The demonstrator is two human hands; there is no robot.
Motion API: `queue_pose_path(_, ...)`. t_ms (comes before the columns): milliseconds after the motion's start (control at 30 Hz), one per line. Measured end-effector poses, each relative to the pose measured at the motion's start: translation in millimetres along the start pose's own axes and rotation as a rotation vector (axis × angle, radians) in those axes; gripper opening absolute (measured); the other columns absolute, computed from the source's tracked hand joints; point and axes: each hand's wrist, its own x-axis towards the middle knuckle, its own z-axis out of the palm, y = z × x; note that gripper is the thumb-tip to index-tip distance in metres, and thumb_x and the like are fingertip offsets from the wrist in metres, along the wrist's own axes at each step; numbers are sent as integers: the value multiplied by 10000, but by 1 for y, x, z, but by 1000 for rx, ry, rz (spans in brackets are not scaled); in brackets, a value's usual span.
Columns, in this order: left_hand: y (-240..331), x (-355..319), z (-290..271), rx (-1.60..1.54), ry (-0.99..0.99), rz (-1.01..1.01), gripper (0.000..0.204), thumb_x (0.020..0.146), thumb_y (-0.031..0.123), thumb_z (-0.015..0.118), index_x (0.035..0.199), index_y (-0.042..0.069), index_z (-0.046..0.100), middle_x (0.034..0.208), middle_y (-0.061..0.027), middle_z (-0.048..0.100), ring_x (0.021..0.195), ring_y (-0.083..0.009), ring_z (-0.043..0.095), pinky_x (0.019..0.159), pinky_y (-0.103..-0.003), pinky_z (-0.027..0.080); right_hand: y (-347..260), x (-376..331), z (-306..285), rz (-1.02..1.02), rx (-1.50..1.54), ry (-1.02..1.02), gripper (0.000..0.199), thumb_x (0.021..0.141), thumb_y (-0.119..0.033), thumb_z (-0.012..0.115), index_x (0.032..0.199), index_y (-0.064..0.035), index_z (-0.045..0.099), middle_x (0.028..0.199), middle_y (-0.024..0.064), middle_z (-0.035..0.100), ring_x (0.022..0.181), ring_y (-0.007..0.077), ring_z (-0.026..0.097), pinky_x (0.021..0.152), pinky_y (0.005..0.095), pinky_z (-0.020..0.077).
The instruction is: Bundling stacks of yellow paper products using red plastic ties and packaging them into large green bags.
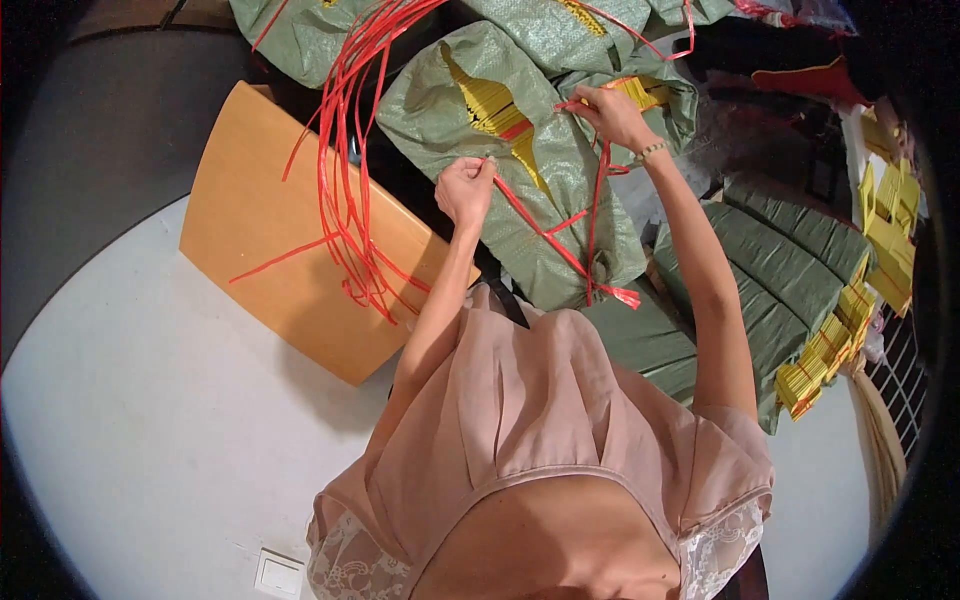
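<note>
A green woven sack (430, 95) lies in front of me, with yellow stacked pieces (488, 105) showing through a long gap in its top. Red plastic twine (535, 228) runs over the sack's near end and comes together by its bottom corner. My left hand (465, 190) is closed in a pinch on one length of the twine, at the sack's left side. Higher and to the right, my right hand (612, 115) pinches another length, whose loose tip sticks out past the fingers. The twine forms a V between both hands and that corner.
Long red strands (340, 150) hang over a wooden chair back (290, 230) on the left. More green sacks (300, 40) lie beyond. Dark green wrapped bundles (760, 260) with yellow ends (825, 350) are stacked at right, near a metal grid (903, 370).
</note>
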Motion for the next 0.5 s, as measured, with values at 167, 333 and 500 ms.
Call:
queue_pose_path(167,6,-4,-1,77,18,38,240,733,263,672,729,27,625,637,-61,650,515,-121,607,539,-253,457,7,4,3,116,556,-130,230,889,-281,497,875,-52,506,601,-5,432,569,116,448,545,266,371)
queue_pose_path(333,11,-4,-5,89,41,33,234,698,277,681,711,49,634,671,-96,649,632,-257,631,589,-356,464,-9,8,-22,440,823,-325,237,882,-345,518,777,-139,467,571,-102,282,490,1,241,434,196,171)
queue_pose_path(500,18,-10,-12,99,17,53,238,698,282,681,714,49,636,670,-94,648,635,-262,630,594,-357,468,-11,15,-22,347,608,-196,341,828,-367,593,653,-86,511,540,-88,351,494,25,289,443,222,227)
